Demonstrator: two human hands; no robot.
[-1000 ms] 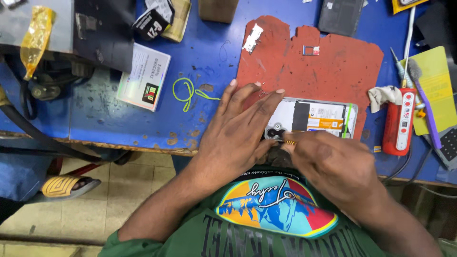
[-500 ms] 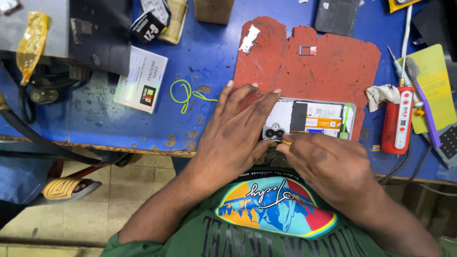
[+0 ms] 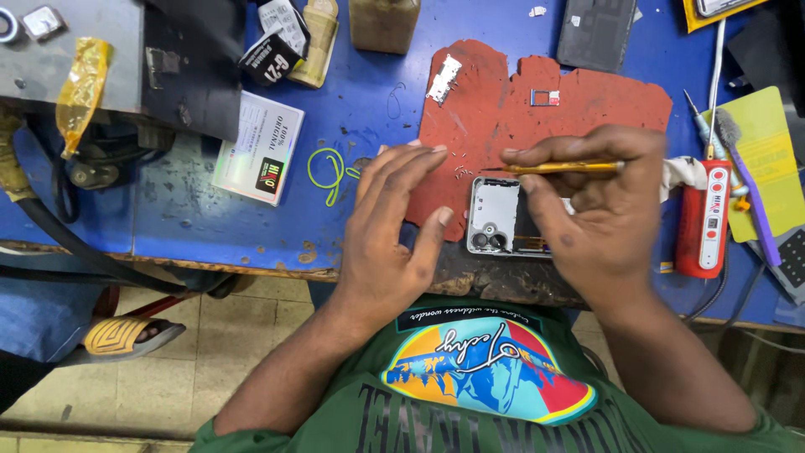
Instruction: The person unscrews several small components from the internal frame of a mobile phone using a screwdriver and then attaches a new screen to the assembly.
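Two bare hands are working over a blue workbench, and the items are being reported from largest to smallest.

A red work mat, ragged at its edges, is lying on the bench surface at the centre. The left hand is resting flat on the mat's 9 o'clock edge, fingers extended and spread, gripping nothing; it appears to be steadying the work. The right hand is closing around a slim yellow-handled tool, which is lying level with its tip pointing toward 9 o'clock.

An opened phone is sitting at the mat's 6 o'clock edge, back cover off, with the camera cluster showing at its lower left; the right hand is covering its right-hand portion. As a judgement, this unit is handling as light, rigid and fragile, with exposed internals that should not be pressed. Holding is best confined to the outer frame edges, the flat hand pinning it against sliding.

A red pen-shaped device is lying at 3 o'clock of the phone, well clear of the mat. A white printed card is lying at 9 o'clock of the left hand. Tiny loose screws are scattered on the mat just at 12 o'clock of the phone; these are easily lost.
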